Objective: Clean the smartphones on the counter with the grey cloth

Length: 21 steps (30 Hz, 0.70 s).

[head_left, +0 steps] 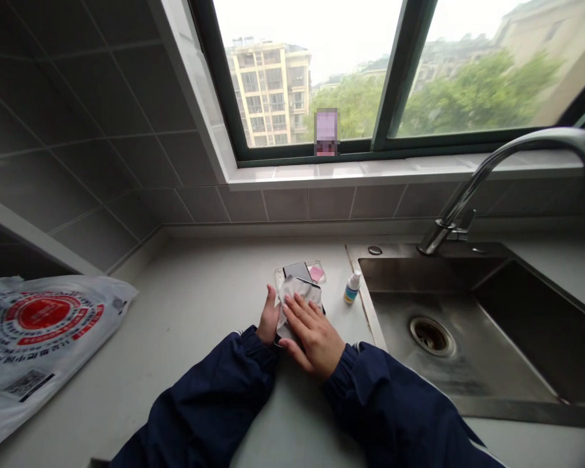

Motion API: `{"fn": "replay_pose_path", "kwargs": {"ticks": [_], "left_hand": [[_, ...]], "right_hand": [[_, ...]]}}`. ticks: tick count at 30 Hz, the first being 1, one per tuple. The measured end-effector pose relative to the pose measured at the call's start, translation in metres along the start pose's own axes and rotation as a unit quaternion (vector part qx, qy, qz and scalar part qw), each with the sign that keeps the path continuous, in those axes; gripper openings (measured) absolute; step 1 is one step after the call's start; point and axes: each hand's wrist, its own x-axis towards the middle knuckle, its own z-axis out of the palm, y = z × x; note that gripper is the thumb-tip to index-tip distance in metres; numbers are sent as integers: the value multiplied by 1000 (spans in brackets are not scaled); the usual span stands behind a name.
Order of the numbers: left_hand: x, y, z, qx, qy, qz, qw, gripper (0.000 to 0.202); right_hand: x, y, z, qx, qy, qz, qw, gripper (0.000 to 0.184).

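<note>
A brushed stainless steel sink (431,331) sits to the right in a pale grey stone countertop (190,292), with a white plastic bag printed in red (43,338) at the near left. At the centre, a dark rectangular smartphone (297,272) lies partly under a crumpled white cloth (292,305), just beside a small white-capped bottle (351,288). The right hand (312,335) lies flat on the cloth, fingers slightly spread, spreading its pressure evenly. The left hand (269,316) stands against the phone's edge; whether its hidden fingers pinch, the view cannot tell.
</note>
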Motion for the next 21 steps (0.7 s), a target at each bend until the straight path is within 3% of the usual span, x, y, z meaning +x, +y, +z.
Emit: {"fn": "replay_pose_path", "kwargs": {"ticks": [10, 21], "left_hand": [[-2, 3, 3, -11, 12, 6, 1000, 84], [-3, 3, 6, -9, 10, -3, 1000, 87]], "right_hand": [[1, 1, -7, 28, 17, -45, 998, 50], [-1, 2, -3, 15, 33, -39, 999, 49]]}}
